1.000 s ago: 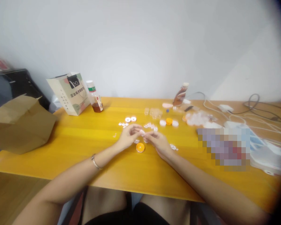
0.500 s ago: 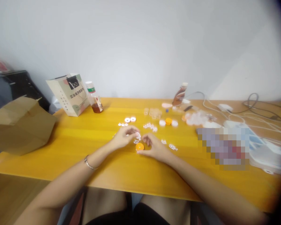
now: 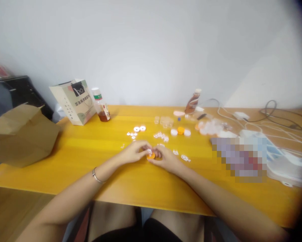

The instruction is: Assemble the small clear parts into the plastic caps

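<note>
Two hands were counted: the left hand (image 3: 133,153) and the right hand (image 3: 167,160). Two orange caps were seen, the near cap (image 3: 151,156) and the far cap (image 3: 181,130). Two bottles, the tea bottle (image 3: 101,108) and the brown bottle (image 3: 192,101), and two paper bags, the printed bag (image 3: 74,101) and the brown bag (image 3: 19,134), were found. The small white pieces (image 3: 162,135) were too blurred to be counted.

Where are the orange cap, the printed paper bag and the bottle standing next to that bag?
orange cap (image 3: 151,156): head view, its visible orange face.
printed paper bag (image 3: 76,104): head view, middle of its front face.
bottle (image 3: 101,107): head view, middle of its body.
</note>
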